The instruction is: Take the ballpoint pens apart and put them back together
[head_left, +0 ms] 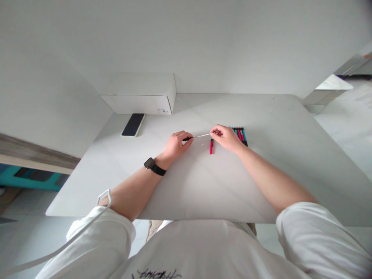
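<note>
We have the white table spread before us, with a white cardboard box at its far left, against the wall. Over the middle of the tabletop, our left hand and right hand face each other, well apart. A smartphone lies in front of the box, and a black smartwatch sits on our left wrist. Just beyond the right hand, partly hidden by it, lies a row of teal, pink and dark pens. A pink pen piece with a black clip rests just below the right fingertips, on our side of them. Our left thumb and fingers are pinched around a black pen piece. From its tip a thin white rod spans the gap, its other end clamped between our right thumb and forefinger.
</note>
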Demonstrator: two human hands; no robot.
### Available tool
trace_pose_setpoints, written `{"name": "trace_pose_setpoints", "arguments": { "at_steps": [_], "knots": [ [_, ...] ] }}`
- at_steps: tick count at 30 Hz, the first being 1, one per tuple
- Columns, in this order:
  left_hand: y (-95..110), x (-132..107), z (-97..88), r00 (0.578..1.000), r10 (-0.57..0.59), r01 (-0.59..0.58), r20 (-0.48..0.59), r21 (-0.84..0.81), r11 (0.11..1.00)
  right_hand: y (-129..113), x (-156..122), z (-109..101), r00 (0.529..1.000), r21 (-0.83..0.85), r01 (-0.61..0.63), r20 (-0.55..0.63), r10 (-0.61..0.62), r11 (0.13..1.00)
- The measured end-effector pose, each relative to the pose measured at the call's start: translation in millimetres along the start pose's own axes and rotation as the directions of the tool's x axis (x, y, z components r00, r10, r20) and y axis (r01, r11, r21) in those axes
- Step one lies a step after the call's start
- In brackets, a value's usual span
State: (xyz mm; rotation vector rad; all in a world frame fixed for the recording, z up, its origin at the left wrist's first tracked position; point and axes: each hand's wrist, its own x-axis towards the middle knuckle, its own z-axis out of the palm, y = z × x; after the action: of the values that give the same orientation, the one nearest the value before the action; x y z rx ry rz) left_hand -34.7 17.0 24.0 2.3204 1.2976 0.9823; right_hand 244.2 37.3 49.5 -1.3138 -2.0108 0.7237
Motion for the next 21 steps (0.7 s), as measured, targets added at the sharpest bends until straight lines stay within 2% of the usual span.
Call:
{"name": "trace_pose_setpoints", "arguments": {
  "at_steps": [5,10,13,18,21],
  "knots": [
    [-1,0,1.0,1.000,-0.018,0.017,-0.018,-0.037,0.999,0,0,1,1.000,0.106,-0.003,0.000,0.003,0.994],
    [-3,1,1.5,0.996,-0.066,0.063,-0.054,-0.058,0.996,6,2,-2,0.991,0.323,-0.124,-0.003,0.132,0.938],
    [-4,1,1.7,0.991,-0.118,0.113,-0.071,-0.063,0.992,8,4,-7,0.984,0.397,-0.150,-0.024,0.174,0.905],
    [-8,2,2.1,0.985,-0.144,0.138,-0.092,-0.067,0.988,3,11,-17,0.986,0.461,-0.126,-0.039,0.162,0.878],
    [-9,2,2.2,0.984,-0.151,0.143,-0.097,-0.079,0.987,-5,21,-18,0.982,0.399,-0.186,0.057,0.178,0.898]
  ]
}}
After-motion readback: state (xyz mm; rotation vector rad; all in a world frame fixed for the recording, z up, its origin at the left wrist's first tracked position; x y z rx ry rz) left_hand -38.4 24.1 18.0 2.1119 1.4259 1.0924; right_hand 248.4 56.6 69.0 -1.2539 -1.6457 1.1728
